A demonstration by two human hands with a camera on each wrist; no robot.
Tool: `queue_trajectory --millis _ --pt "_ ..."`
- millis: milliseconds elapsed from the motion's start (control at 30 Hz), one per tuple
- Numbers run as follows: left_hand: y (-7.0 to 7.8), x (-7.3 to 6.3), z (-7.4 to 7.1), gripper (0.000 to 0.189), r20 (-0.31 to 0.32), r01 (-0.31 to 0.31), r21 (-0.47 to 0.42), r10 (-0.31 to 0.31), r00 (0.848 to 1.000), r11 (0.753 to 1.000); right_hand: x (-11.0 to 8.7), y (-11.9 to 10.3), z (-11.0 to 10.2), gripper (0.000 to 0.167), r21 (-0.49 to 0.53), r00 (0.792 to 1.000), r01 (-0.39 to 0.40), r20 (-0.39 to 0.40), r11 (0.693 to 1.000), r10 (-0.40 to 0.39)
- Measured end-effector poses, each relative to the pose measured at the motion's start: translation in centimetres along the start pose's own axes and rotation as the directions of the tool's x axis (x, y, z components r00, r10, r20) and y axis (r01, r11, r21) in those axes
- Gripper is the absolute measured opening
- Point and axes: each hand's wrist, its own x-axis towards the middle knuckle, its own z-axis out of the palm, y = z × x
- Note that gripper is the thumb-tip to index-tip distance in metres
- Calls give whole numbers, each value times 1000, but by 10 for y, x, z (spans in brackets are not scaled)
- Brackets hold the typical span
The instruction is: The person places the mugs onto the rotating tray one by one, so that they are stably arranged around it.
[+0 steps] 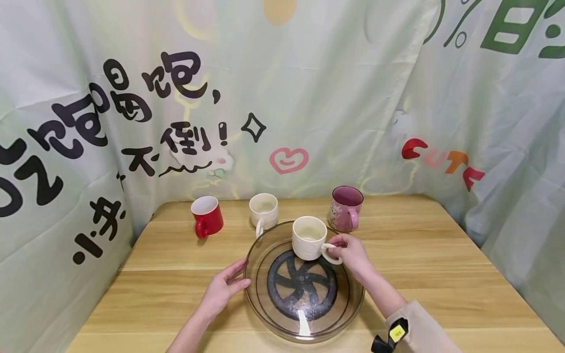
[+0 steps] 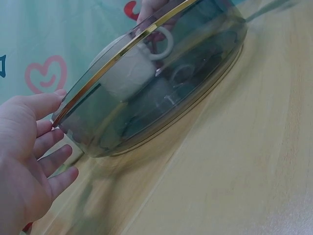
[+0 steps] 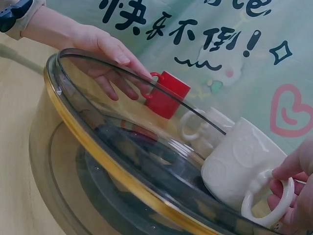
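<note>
A white mug (image 1: 309,239) is over the far inner part of a round see-through brown tray (image 1: 304,331) with a gold rim and a dark spoked pattern in its base. My right hand (image 1: 350,252) pinches the mug's handle between thumb and fingers. At the tray's left side, my left hand (image 1: 224,287) has its fingertips right at the rim; in the left wrist view that hand (image 2: 29,152) has its fingers extended and spread, the thumb along the rim. The right wrist view shows the white mug (image 3: 239,161) upright beside the far rim.
Behind the tray stands a second white mug (image 1: 263,208). A red mug (image 1: 207,216) is at the back left, and a purple mug (image 1: 346,208) at the back right. Printed curtains (image 1: 326,98) enclose the wooden table (image 1: 423,274) on the back and sides.
</note>
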Motion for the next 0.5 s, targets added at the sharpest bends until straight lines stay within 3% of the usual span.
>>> queue_trajectory --millis 333,500 --pt "1 0 0 57 -19 8 19 -8 1000 1000 4 3 3 14 -169 991 54 -112 984 -74" --pt "1 0 0 57 -16 9 28 -8 1000 1000 4 4 4 14 -165 987 64 -138 984 -87"
